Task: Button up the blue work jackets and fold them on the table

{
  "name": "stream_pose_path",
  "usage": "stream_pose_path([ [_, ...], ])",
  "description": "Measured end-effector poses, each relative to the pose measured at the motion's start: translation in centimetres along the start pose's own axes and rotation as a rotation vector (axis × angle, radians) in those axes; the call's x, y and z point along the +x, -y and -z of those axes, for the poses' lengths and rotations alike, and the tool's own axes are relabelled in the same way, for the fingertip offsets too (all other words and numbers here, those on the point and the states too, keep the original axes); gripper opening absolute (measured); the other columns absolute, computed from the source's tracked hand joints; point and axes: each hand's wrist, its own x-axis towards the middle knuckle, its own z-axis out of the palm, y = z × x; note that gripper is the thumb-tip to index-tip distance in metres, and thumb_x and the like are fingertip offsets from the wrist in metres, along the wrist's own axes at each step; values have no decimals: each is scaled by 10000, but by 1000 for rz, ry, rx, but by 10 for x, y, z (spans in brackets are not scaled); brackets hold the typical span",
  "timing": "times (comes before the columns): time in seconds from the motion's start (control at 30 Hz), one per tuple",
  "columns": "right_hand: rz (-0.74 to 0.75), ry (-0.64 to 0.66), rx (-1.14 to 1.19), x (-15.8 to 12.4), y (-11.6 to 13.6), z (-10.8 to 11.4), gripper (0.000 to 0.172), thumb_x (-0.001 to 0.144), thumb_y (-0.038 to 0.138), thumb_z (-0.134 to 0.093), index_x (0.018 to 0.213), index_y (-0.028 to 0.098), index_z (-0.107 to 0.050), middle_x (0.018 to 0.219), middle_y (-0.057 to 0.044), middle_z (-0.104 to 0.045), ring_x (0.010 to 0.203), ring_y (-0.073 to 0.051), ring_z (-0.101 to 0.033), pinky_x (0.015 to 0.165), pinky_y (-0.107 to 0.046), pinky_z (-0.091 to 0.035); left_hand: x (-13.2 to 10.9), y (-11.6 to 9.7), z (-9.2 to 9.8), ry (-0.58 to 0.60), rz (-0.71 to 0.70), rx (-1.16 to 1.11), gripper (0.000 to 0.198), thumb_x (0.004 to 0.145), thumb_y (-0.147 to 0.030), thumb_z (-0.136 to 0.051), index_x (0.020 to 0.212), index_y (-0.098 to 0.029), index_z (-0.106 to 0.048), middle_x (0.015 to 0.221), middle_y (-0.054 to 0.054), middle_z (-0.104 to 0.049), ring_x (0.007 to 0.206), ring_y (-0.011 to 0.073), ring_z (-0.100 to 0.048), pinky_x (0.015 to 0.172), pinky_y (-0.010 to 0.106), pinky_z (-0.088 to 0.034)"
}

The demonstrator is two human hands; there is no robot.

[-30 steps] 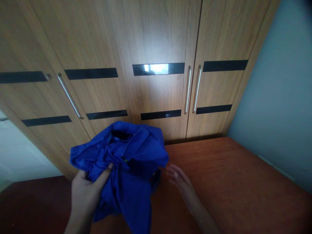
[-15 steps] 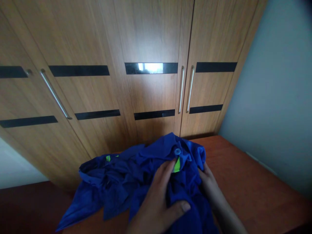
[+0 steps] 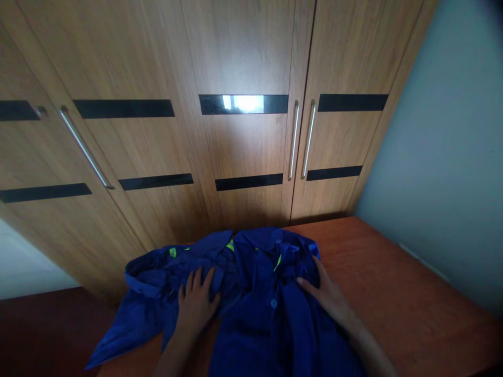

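A dark blue buttoned garment (image 3: 255, 319) with a collar and bright green bits lies on the reddish-brown surface, its lower part running out of the bottom of the view. Beside it on the left is more crumpled blue clothing (image 3: 149, 283), also with green bits. My left hand (image 3: 196, 301) rests on the crumpled clothing with its fingers spread. At the right edge of the buttoned garment is my right hand (image 3: 328, 293), thumb and fingers apart, touching the cloth near the collar. Some of its fingertips are hidden.
Behind the clothes stands a wooden wardrobe (image 3: 247, 146) with black strips and metal handles (image 3: 294, 141). A pale wall (image 3: 444, 157) rises at the right. The reddish-brown surface (image 3: 393, 283) extends to the right of the clothes.
My left hand has left the collar area and moved left onto the crumpled clothing. The buttoned garment lies flatter, with its front more visible. My right hand's thumb now shows.
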Motion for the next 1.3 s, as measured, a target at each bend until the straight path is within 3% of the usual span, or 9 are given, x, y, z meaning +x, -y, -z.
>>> stream_pose_path([
  [0.07,-12,43,-134,2,3,-11,917,736,537,-631,1475,141,-263,1468,-171,-387,1304,-302,-437,1058,-440,-370,0,18,-8,85,-59,-11,541,829,-250,-494,1370,-243,-481,1471,119,-407,1367,325,-329,1084,553,-263],
  [0.17,-11,78,-234,13,2,-20,808,745,414,-631,1447,163,-320,1401,-169,-472,1232,-303,-514,1007,-424,-404,-1,43,-12,123,-175,-60,566,783,-165,-492,1340,-260,-513,1482,82,-405,1374,298,-332,1107,535,-258],
  [0.33,101,115,-258,34,-2,-15,595,733,228,-572,1322,233,-488,1237,-90,-627,1128,-255,-594,943,-365,-447,0,82,1,215,-324,-159,668,677,-50,-483,1305,-265,-552,1480,59,-414,1381,281,-335,1135,524,-238],
  [0.57,303,25,-292,41,11,-2,565,652,105,-519,1189,245,-624,1250,-50,-615,1139,-225,-581,980,-334,-443,6,118,15,341,-376,-235,758,541,29,-437,1195,-298,-636,1410,5,-507,1365,240,-370,1151,514,-209],
  [0.7,381,-61,-414,38,11,2,505,660,118,-548,1141,227,-658,1303,-77,-562,1237,-267,-492,1071,-419,-360,0,124,28,385,-333,-228,709,554,-4,-489,1172,-313,-646,1401,21,-518,1359,279,-375,1128,559,-203],
  [0.87,387,-160,-467,33,19,6,382,772,360,-613,1099,174,-678,1399,-150,-465,1316,-330,-389,1086,-494,-326,-12,80,64,225,-294,-182,537,721,-188,-557,1241,-315,-595,1415,67,-501,1316,314,-428,1093,604,-228],
  [0.97,368,-136,-370,35,28,10,384,882,455,-474,1008,172,-700,1297,-145,-567,1229,-291,-500,1056,-438,-370,-9,32,74,37,-329,-238,426,798,-216,-508,1206,-278,-616,1336,70,-570,1284,296,-463,1110,590,-220],
  [1.13,137,-29,-321,47,25,4,360,892,408,-428,1074,190,-650,1037,-93,-710,976,-238,-663,857,-340,-492,14,-47,53,-19,-354,-573,355,869,-280,-491,1203,-218,-592,1253,73,-619,1161,207,-571,1036,370,-420],
  [1.3,133,19,-372,53,21,-2,295,840,307,-496,1080,195,-625,979,-68,-720,925,-231,-680,825,-324,-497,41,-106,41,-53,-300,-626,419,900,-428,-480,1216,-170,-581,1217,111,-631,1143,248,-569,1006,378,-415],
])
